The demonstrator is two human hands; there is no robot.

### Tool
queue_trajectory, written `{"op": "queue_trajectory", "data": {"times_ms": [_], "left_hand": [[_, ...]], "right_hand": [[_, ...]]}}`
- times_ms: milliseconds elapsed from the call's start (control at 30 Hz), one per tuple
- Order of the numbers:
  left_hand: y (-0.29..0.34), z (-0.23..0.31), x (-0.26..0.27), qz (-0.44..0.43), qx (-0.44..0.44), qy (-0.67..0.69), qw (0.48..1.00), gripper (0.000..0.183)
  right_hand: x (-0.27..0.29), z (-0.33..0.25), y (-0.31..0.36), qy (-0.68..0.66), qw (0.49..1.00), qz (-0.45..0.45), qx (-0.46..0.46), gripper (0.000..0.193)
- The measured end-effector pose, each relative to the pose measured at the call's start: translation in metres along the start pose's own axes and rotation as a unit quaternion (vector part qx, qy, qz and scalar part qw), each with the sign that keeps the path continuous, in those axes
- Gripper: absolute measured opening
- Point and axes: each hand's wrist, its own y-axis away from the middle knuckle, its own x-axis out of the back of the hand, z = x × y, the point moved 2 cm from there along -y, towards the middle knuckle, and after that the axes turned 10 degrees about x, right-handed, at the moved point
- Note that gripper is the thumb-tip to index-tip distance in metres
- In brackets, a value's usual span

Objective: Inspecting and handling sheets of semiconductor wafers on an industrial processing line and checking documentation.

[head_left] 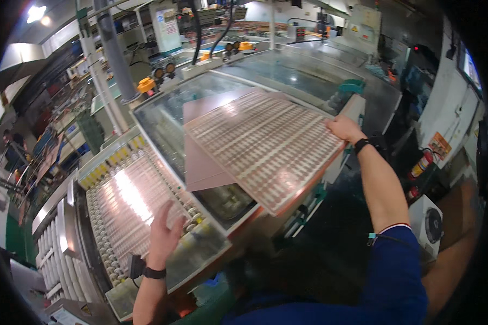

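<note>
My right hand [346,130] grips the right corner of a large copper-coloured circuit board panel [265,149] with rows of a repeated pattern. The panel lies over a plain pinkish sheet [203,160], both on top of the machine's clear cover [162,122]. Fingers apart, my left hand [165,233] hovers above the near edge of the roller conveyor [106,257] and holds nothing. On those rollers rests a second patterned panel [127,200], with bright glare across it. Whether the left fingertips touch that panel, I cannot tell.
Metal rollers [65,265] continue at the lower left. A grey pipe [114,54] rises beside the machine, near an orange knob [146,85]. To the right are a fire extinguisher [422,163] and a white box-shaped unit with a round fan [427,225]. Machine edges border the dark floor.
</note>
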Motion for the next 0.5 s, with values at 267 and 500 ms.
{"op": "queue_trajectory", "data": {"times_ms": [267,500], "left_hand": [[-0.002,0.163,-0.091,-0.167,-0.329,-0.153,0.917,0.069],[-0.002,0.136,-0.072,-0.020,-0.359,-0.161,0.919,0.039]], "right_hand": [[-0.009,0.035,-0.007,-0.080,0.993,0.027,-0.084,0.067],[-0.014,0.054,-0.016,-0.076,0.995,0.002,-0.066,0.060]]}}
